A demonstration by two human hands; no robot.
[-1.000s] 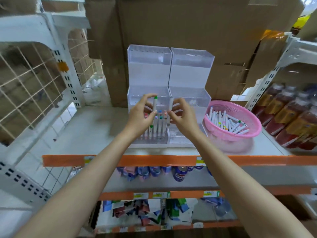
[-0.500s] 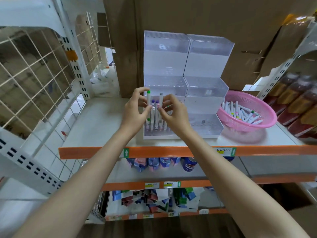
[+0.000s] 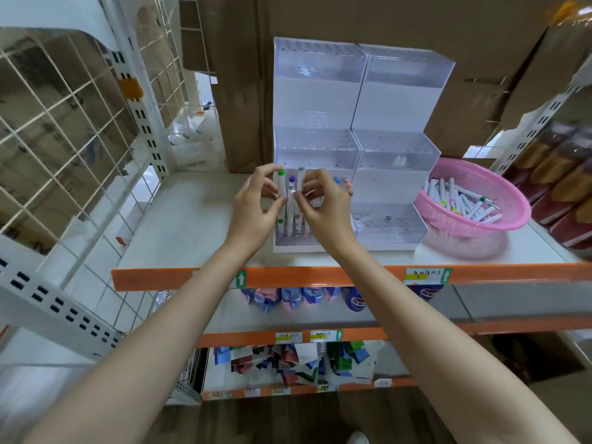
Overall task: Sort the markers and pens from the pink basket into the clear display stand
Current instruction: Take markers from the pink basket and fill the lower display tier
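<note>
The clear display stand (image 3: 362, 100) rises in stepped tiers on the grey shelf. Several white markers with coloured caps stand upright in its lowest left tier. My left hand (image 3: 253, 208) pinches a green-capped marker (image 3: 281, 187) that stands at the tier's left end. My right hand (image 3: 323, 208) pinches a grey-capped marker (image 3: 300, 184) just beside it. Both hands are close together in front of that tier and hide much of it. The pink basket (image 3: 499, 219) sits to the right of the stand, holding several white markers lying loose.
The shelf board (image 3: 185, 225) has an orange front edge. A white wire grid panel (image 3: 64, 139) closes the left side. Cardboard boxes (image 3: 416, 24) stand behind the stand. Dark bottles (image 3: 557, 174) fill the rack at the right. Packets lie on the shelves below.
The view has shifted, so stand and basket now sit further right in frame. Both hands stay at the lowest left tier, handling the upright markers; the green-capped marker sits lower in the tier.
</note>
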